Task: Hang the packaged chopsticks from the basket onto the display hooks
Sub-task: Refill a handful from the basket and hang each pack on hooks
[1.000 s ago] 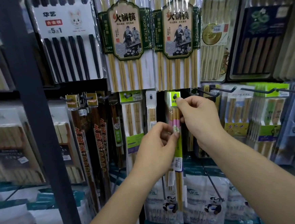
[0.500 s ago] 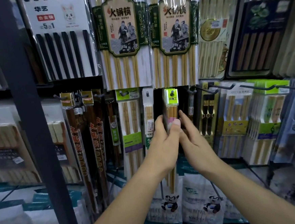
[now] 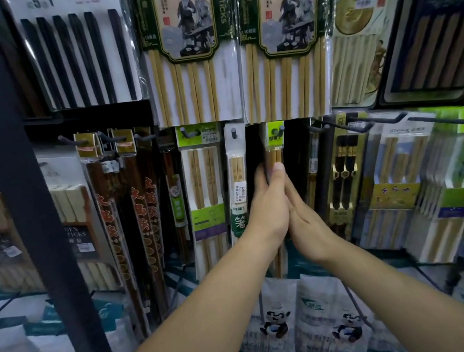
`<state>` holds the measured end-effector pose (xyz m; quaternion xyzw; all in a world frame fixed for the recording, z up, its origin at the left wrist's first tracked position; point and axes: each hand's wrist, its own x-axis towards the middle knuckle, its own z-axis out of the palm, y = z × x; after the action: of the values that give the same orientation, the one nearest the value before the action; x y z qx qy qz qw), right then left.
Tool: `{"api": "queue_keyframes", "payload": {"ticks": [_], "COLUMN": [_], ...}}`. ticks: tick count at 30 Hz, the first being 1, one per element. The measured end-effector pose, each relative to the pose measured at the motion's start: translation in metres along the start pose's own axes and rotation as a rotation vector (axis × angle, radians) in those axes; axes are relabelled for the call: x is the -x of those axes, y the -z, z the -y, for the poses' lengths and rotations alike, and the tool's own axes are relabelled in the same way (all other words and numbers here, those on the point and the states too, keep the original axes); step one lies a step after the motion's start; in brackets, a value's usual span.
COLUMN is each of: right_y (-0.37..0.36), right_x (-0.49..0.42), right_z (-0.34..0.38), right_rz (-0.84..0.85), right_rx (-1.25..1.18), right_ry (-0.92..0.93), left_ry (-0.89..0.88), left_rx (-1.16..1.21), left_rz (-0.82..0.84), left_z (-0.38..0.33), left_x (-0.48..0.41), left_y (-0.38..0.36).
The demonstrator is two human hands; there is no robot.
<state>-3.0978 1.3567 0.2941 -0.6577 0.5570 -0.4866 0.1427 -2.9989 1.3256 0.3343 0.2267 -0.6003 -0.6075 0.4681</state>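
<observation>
Pinching with my left hand (image 3: 266, 209), I have the thumb laid across the front of the packaged chopsticks (image 3: 275, 155) and the fingers curled round its left edge, just under the header card. My right hand (image 3: 303, 220) lies flat, fingers straight and together, touching the left hand and reaching toward the pack's right side; whether it touches the pack I cannot tell. The pack hangs upright in the middle row with the hole of its lime-green header at the tip of a display hook (image 3: 280, 129); the header's print is too small for me to read. Above it, two green-bordered packs (image 3: 189, 68) show "OPSTICKS" down one edge. Top left, a black chopstick set (image 3: 77, 57) carries "5" and "1". To the right a pale pack (image 3: 402, 145) reads "JOY·HE". Dark sleeves (image 3: 142, 210) at left bear red Chinese characters.
</observation>
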Motion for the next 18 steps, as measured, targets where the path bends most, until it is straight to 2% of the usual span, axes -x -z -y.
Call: {"api": "queue_keyframes", "payload": {"ticks": [10, 15, 18], "right_y": [0.005, 0.002, -0.001], "right_x": [-0.02, 0.011, 0.044], "right_z": [-0.021, -0.012, -0.005], "right_rz": [0.076, 0.057, 0.046], "right_rx": [0.013, 0.03, 0.023], "right_ry": [0.014, -0.094, -0.164], "left_ry": [0.043, 0.057, 0.154], "left_rx": [-0.014, -0.041, -0.184], "left_rz": [-0.099, -0.064, 0.011], "left_z": [0.007, 0.004, 0.004], "left_x": [-0.025, -0.006, 0.024], "left_y": [-0.003, 0.002, 0.011]}}
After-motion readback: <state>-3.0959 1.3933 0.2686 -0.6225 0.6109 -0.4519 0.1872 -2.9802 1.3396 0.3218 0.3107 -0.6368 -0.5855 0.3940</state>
